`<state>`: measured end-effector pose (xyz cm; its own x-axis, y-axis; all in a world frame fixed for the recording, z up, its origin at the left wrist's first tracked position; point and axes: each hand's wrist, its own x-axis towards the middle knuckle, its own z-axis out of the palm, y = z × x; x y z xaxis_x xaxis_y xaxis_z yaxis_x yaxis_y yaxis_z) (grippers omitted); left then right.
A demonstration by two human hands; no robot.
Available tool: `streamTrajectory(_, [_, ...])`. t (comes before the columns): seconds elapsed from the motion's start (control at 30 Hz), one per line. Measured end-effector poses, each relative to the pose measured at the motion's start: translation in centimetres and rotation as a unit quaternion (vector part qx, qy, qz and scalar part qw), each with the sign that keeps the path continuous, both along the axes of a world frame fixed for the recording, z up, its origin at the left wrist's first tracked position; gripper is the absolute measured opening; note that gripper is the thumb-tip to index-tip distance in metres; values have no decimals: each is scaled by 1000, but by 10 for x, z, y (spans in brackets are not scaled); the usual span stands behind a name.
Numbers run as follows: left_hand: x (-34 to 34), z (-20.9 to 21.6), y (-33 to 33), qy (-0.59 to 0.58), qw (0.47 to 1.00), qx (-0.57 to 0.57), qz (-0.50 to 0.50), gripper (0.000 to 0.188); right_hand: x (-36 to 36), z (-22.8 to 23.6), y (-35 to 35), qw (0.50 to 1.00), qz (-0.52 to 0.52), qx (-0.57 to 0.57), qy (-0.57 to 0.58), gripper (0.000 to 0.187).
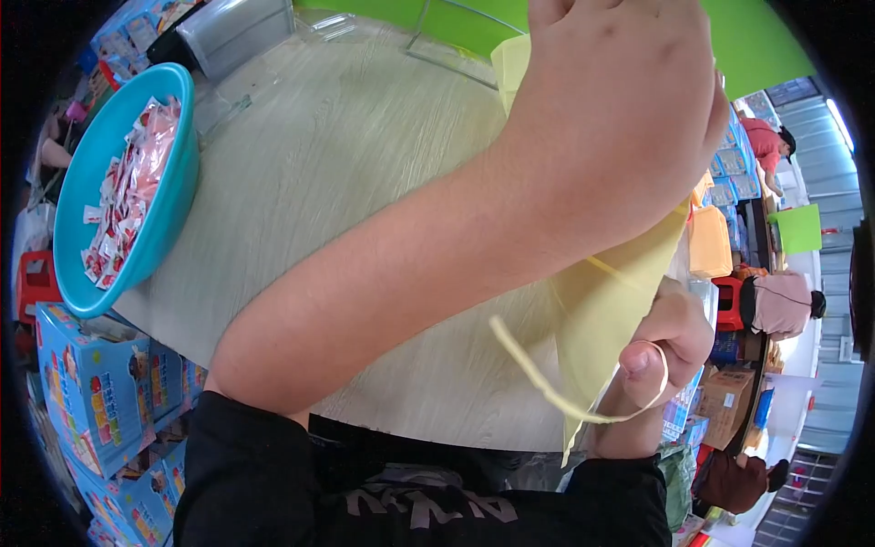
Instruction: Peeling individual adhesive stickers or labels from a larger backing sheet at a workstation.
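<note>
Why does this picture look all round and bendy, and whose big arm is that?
There is no machine here. A person wears a small camera on their head, and it looks down at their own two hands. Its very wide lens bends straight edges near the rim, so everything looks round.

The big arm crossing the middle ends in the left hand, lifted close to the camera, holding the top of a pale yellow drawstring bag. The right hand is lower down, with the bag's yellow drawstring looped around its thumb.

Below them is a round, light wooden table. On its left edge sits a teal bowl full of little red and white packets. Blue boxes are stacked beside the table, and other people sit at the far right.
</note>
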<state>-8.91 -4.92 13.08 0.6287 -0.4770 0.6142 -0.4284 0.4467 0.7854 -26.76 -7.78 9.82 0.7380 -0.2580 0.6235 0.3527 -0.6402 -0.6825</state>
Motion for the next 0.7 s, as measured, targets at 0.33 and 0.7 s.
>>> streamTrajectory(0.33, [3,0,7,-10,1000,3,13,17,-1,-11,7,983,-70,-113,-129,26])
streamTrajectory(0.7, [9,3,8,-49,998,27,-4,18,9,8,-6,996,45,-54,54,19])
